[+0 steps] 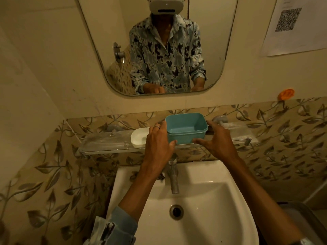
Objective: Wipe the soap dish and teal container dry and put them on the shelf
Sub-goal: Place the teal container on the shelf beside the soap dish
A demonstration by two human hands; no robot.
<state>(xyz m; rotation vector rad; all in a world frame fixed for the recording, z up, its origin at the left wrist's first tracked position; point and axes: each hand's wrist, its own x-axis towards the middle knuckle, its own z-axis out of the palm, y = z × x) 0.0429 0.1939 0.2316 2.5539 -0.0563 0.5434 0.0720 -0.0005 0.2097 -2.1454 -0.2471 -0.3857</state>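
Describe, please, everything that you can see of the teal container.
The teal container is a rectangular open box with rounded corners and a stepped rim band, apparently plastic, empty inside. It stands upright on the clear shelf, right of the white soap dish. The left hand touches its left side and front corner; the right hand touches its right rim and front edge, fingers straight.

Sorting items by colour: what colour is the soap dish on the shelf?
The soap dish is white; head view.
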